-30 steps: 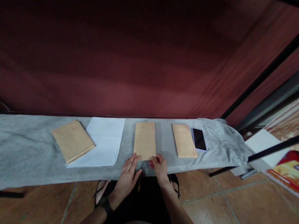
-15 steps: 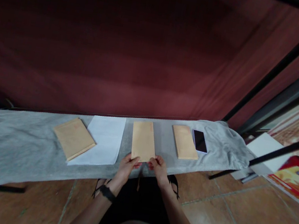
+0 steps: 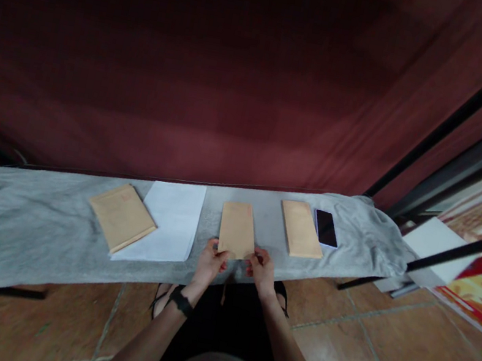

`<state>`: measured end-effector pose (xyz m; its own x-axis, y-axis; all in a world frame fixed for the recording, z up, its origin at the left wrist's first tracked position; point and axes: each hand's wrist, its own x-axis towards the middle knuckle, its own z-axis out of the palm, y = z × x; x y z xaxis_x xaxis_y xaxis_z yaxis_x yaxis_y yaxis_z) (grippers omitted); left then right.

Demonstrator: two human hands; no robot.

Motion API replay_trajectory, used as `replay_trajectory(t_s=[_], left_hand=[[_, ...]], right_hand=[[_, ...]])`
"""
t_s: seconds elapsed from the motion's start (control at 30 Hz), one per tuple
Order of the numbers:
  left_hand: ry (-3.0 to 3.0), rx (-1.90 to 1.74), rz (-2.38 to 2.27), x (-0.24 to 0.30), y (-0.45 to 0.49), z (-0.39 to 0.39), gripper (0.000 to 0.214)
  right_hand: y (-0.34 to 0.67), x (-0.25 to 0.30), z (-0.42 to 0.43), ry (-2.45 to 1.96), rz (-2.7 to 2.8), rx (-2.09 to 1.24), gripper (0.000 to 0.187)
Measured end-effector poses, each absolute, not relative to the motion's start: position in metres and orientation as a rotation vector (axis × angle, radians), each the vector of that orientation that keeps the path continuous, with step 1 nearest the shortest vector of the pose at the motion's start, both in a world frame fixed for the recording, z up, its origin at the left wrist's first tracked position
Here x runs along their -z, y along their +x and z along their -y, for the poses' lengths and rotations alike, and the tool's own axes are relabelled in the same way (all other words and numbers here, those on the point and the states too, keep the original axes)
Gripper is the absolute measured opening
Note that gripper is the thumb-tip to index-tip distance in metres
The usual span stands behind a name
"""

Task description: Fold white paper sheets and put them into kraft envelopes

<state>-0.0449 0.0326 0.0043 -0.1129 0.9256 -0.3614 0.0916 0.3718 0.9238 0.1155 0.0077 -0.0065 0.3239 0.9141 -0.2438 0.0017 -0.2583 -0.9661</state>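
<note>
My left hand (image 3: 210, 262) and right hand (image 3: 262, 271) are pinching the envelope (image 3: 238, 228) by near corners, beside the bench's (image 3: 35, 237) front edge; I am advising even pressure.

And here's the head-worn camera looking forward and down, fairly close above the grey cloth (image 3: 27, 230), dark red backdrop (image 3: 216, 108) ahead

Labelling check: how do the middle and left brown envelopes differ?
The middle envelope is gripped by the left hand and right hand; the left envelope is untouched. The middle envelope points nearly straight ahead; the left envelope lies askew, partly over white paper. Both are brown.
</note>
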Motion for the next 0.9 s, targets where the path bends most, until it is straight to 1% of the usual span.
replay_trajectory(t_s=[0.07, 0.17, 0.27, 0.37, 0.5, 0.7, 0.8, 0.9], left_hand=[[0.994, -0.896, -1.550, -0.005, -0.044, -0.033, 0.048], [1.062, -0.837, -1.605, -0.009, -0.044, -0.034, 0.052], [1.139, -0.782, -1.656, -0.014, -0.046, -0.034, 0.055], [1.260, -0.719, -1.721, -0.019, -0.046, -0.033, 0.055], [1.621, -0.552, -1.895, -0.027, -0.046, -0.026, 0.047], [2.053, -0.210, -2.054, -0.034, -0.047, -0.013, 0.039], [2.300, -0.305, -1.979, -0.030, -0.046, -0.016, 0.035], [2.493, -0.453, -1.760, -0.022, -0.040, -0.027, 0.039]], right_hand=[[0.119, 0.006, -0.003, -1.606, 0.934, -1.030, 0.037], [0.122, 0.005, 0.004, -1.729, 1.235, -0.693, 0.030], [0.123, 0.005, 0.009, -1.746, 1.557, -0.325, 0.032], [0.121, 0.007, 0.010, -1.632, 1.788, -0.156, 0.035], [0.116, 0.012, 0.013, -1.536, 1.986, -0.089, 0.041], [0.117, 0.021, 0.016, -1.572, 2.038, -0.081, 0.045], [0.117, 0.023, 0.015, -1.567, 2.037, -0.089, 0.046], [0.117, 0.026, 0.015, -1.562, 2.037, -0.089, 0.046]])
